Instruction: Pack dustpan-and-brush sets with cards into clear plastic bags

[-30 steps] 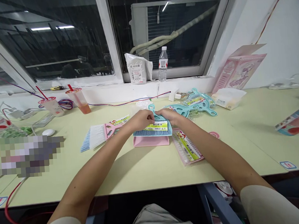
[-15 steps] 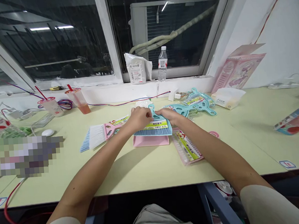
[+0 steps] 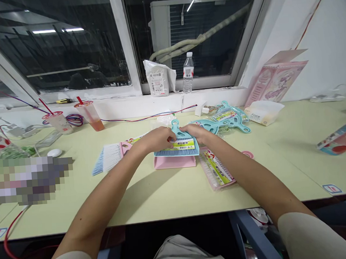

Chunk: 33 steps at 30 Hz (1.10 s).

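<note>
Blue hand brush (image 3: 178,144) with a green label lay on a pink dustpan (image 3: 174,161), mid-tabletop toward the far edge. Left hand (image 3: 157,138) and right hand (image 3: 197,132) both pinched the brush's top by its handle.

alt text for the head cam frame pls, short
Both hands, left hand and right hand, grip a blue brush lying on a pink dustpan on a pale green table. A white-bristled pink brush lies to the left, blue dustpans behind.
</note>
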### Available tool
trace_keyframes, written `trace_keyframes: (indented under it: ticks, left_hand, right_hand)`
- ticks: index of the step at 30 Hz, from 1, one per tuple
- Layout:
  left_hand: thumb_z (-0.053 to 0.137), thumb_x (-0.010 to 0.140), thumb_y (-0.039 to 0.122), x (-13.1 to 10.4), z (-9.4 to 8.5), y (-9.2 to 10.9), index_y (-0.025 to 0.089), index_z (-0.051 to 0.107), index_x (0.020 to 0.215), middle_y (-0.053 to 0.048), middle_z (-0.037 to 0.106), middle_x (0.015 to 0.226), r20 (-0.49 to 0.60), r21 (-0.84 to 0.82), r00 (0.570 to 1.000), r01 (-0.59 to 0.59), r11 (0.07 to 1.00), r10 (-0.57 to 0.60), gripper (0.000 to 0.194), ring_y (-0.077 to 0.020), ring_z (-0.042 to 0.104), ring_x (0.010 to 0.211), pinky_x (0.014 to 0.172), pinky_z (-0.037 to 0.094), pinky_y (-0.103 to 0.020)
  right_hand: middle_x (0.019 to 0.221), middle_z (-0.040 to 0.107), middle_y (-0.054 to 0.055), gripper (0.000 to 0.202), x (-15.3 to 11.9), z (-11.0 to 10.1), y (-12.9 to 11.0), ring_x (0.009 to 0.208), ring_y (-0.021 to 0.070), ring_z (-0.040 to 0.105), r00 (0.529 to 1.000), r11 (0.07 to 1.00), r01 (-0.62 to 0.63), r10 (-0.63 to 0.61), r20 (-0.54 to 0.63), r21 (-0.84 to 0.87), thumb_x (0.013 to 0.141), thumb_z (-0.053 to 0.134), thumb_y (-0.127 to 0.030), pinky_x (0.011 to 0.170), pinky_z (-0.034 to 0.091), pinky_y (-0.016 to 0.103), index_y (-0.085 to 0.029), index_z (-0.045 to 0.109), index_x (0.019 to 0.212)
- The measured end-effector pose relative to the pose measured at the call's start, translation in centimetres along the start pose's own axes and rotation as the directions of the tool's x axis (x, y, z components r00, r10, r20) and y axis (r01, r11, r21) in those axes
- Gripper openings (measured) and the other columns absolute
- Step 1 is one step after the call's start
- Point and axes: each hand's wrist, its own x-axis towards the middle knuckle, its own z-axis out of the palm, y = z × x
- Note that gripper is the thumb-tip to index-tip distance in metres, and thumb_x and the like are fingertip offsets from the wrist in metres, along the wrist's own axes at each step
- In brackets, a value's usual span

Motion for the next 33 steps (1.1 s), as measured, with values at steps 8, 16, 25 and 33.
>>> trace_keyframes:
  ticks: [8, 16, 25, 33]
  left_hand:
    - [0.067, 0.081, 0.03, -0.4, -0.8, 0.2, 0.024, 0.079, 0.104, -0.007, 0.074, 0.103, -0.014, -0.025, 1.0, -0.002, 1.0, 0.002, 0.027, -0.022, 0.064, 0.09, 0.073, 0.043, -0.029]
    - [0.057, 0.089, 0.025, 0.0, -1.5, -5.3, 0.02, 0.077, 0.097, -0.007, 0.076, 0.097, -0.401, -0.155, 0.876, 0.224, 0.962, -0.269, 0.022, -0.021, 0.066, 0.084, 0.075, 0.046, -0.03]
    - [0.061, 0.09, 0.031, 2.0, 4.3, -13.1, 0.019, 0.073, 0.105, -0.014, 0.075, 0.107, -0.332, -0.251, 0.737, 0.532, 0.809, -0.588, 0.022, -0.026, 0.068, 0.096, 0.083, 0.047, -0.032]
    - [0.072, 0.079, 0.028, 2.1, 6.2, -12.6, 0.02, 0.063, 0.118, -0.014, 0.071, 0.115, -0.321, -0.36, 0.63, 0.61, 0.706, -0.707, 0.041, -0.0256, 0.067, 0.097, 0.077, 0.047, -0.032]
  right_hand:
    - [0.066, 0.07, 0.005, 0.01, 0.0, 0.0, 0.0, 0.056, 0.0203, 0.067, 1.0, 1.0, -0.004, 0.004, 0.013, 0.009, 0.095, 0.062, -0.02, 0.066, 0.059, 0.035, -0.011, 0.067, 0.094]
    - [0.066, 0.069, 0.007, 0.012, -0.1, -0.2, -0.3, 0.058, 0.0215, 0.067, 0.999, 1.0, -0.01, 0.011, -0.031, 0.017, 0.096, 0.059, -0.019, 0.065, 0.059, 0.038, -0.011, 0.066, 0.091]
    - [0.068, 0.069, 0.006, 0.014, 0.3, -0.6, -0.3, 0.06, 0.0209, 0.068, 0.995, 0.995, -0.058, 0.064, -0.075, 0.078, 0.098, 0.055, -0.019, 0.065, 0.06, 0.037, -0.012, 0.064, 0.09]
    - [0.068, 0.069, 0.006, 0.014, 1.0, -0.6, 0.1, 0.06, 0.0208, 0.068, 0.997, 0.996, -0.057, 0.061, -0.048, 0.064, 0.097, 0.056, -0.019, 0.066, 0.059, 0.037, -0.012, 0.065, 0.089]
